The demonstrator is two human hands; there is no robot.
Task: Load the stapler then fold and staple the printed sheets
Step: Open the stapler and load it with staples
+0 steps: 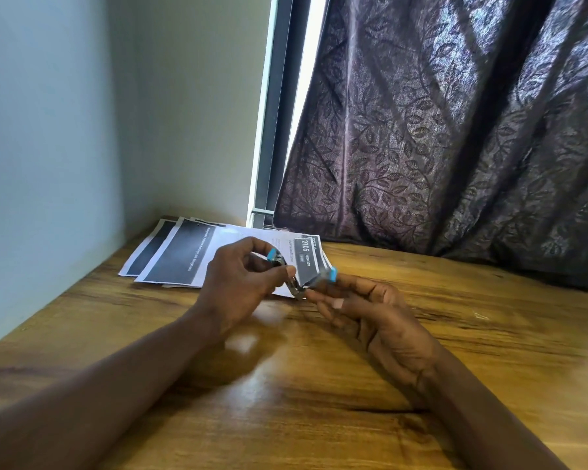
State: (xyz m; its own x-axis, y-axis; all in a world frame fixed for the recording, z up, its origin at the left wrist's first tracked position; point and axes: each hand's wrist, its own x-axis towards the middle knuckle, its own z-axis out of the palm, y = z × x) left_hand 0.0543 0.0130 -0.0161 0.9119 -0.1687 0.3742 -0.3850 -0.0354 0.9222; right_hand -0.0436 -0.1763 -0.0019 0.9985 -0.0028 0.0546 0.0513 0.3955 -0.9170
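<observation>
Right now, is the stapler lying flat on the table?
No, the stapler is held up off the table, with the left hand gripping one end and the right hand the other.

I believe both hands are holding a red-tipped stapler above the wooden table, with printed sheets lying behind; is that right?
Not quite: the head view shows the stapler has blue tips, not red. The left hand and right hand do hold it above the wooden table, with the printed sheets lying behind.
</observation>
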